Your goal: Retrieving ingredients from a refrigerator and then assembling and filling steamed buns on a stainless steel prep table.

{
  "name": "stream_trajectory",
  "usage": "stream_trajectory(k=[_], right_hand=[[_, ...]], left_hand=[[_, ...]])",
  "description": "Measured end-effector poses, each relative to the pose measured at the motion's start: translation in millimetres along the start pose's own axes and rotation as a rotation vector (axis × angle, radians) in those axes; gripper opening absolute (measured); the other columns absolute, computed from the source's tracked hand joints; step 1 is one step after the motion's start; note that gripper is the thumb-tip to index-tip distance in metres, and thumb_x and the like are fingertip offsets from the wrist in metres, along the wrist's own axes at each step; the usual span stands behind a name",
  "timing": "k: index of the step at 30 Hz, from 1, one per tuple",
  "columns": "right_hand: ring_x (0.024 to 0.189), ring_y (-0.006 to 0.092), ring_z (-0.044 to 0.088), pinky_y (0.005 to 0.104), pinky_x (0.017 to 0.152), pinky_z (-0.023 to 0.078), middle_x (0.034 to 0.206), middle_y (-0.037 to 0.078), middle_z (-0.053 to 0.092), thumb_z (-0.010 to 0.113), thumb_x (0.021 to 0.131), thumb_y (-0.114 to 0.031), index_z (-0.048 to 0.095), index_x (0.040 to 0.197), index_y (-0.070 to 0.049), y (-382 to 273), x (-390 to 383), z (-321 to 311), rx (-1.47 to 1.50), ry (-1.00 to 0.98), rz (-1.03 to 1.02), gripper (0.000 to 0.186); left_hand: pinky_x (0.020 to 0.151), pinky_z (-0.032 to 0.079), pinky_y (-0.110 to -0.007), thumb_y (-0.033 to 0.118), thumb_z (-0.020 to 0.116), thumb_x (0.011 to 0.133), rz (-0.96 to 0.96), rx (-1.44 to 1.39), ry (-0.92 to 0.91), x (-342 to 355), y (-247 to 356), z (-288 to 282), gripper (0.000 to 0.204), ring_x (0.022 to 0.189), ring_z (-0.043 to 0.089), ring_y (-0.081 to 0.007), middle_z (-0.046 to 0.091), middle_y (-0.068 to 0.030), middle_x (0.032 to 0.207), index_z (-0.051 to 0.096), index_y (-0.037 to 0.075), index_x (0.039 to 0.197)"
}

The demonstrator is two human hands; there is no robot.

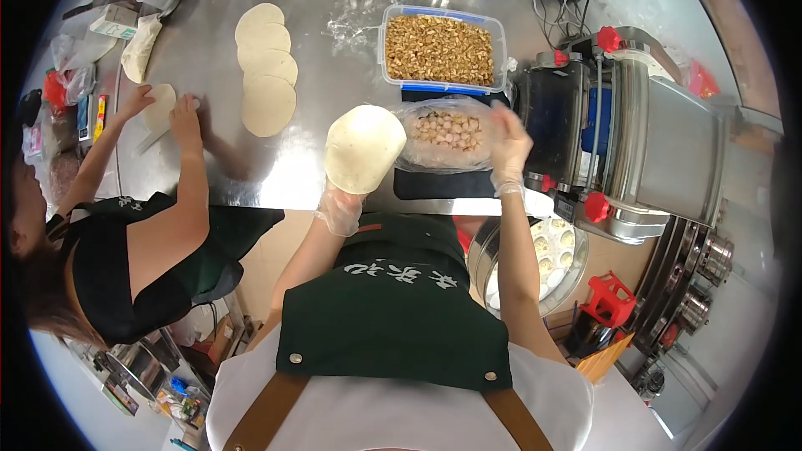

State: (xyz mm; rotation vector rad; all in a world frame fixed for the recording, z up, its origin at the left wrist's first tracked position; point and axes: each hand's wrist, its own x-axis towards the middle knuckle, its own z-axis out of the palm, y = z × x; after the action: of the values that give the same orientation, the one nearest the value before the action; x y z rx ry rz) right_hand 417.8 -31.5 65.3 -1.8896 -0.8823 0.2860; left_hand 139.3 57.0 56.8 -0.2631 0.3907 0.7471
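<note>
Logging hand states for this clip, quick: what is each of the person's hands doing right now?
Left hand: gloved, holding a round dough wrapper.
Right hand: gloved, open, at the clear bag of pale filling pieces; whether it grips cannot be told.

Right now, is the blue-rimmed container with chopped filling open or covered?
Open: the blue-rimmed container has no lid, and the chopped filling shows fully from above.

We wore thin, clear plastic gloves on the left hand point(341, 205) and right hand point(508, 150), and the dough round point(363, 149) looked matt and smooth. At the frame's centre the steel table point(326, 58) shone glossy, dusted with flour, beside a clear plastic tub point(443, 50) of rough chopped filling and a crinkled, shiny plastic bag point(447, 135).
</note>
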Motion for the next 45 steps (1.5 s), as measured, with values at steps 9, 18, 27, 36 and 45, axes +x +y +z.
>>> stream_trajectory(k=[9,18,27,36,45], right_hand=[[0.094,0.0329,0.067,0.0416,0.08,0.055,0.104,0.016,0.069,0.072,0.083,-0.022,0.065,0.116,-0.005,-10,86,43,-0.545,-0.162,-0.238,0.037],[0.103,0.0365,0.065,0.0449,0.085,0.054,0.114,0.02,0.063,0.079,0.071,-0.043,0.062,0.114,-0.008,-16,117,99,-0.795,-0.387,0.179,0.058],[0.097,0.0303,0.066,0.0379,0.086,0.053,0.106,0.017,0.068,0.073,0.074,-0.018,0.071,0.1,-0.008,25,131,89,-0.305,-0.343,0.16,0.028],[0.091,0.016,0.065,0.0282,0.077,0.052,0.108,0.009,0.066,0.071,0.08,-0.004,0.069,0.104,-0.004,-123,99,61,0.052,-0.495,-0.085,0.025],[0.097,0.0307,0.066,0.036,0.083,0.053,0.116,0.013,0.063,0.071,0.078,-0.009,0.067,0.114,-0.006,-142,85,63,-0.156,-0.38,-0.303,0.036]], left_hand=[[0.106,0.038,-0.065,0.045,0.053,0.095,-0.111,0.089,-0.046,3,-12,39,0.054,0.133,0.042,-0.0427,0.045,-0.0131,0.146,0.048,0.013,0.139],[0.104,0.043,-0.06,0.044,0.05,0.096,-0.056,-0.026,-0.123,24,0,38,0.057,0.134,0.043,-0.0401,0.046,-0.0151,0.145,0.046,0.008,0.14],[0.093,0.054,-0.049,0.038,0.042,0.1,-0.018,0.162,0.029,101,0,59,0.042,0.111,0.062,-0.0288,0.063,-0.0115,0.122,0.054,0.008,0.127],[0.097,0.052,-0.047,0.039,0.041,0.1,-0.13,0.119,-0.166,148,-23,100,0.045,0.113,0.061,-0.0295,0.06,-0.0128,0.126,0.052,0.007,0.13],[0.098,0.051,-0.042,0.031,0.049,0.1,0.019,0.249,-0.344,151,-32,126,0.037,0.112,0.06,-0.0283,0.06,-0.0149,0.123,0.054,0.004,0.124]])
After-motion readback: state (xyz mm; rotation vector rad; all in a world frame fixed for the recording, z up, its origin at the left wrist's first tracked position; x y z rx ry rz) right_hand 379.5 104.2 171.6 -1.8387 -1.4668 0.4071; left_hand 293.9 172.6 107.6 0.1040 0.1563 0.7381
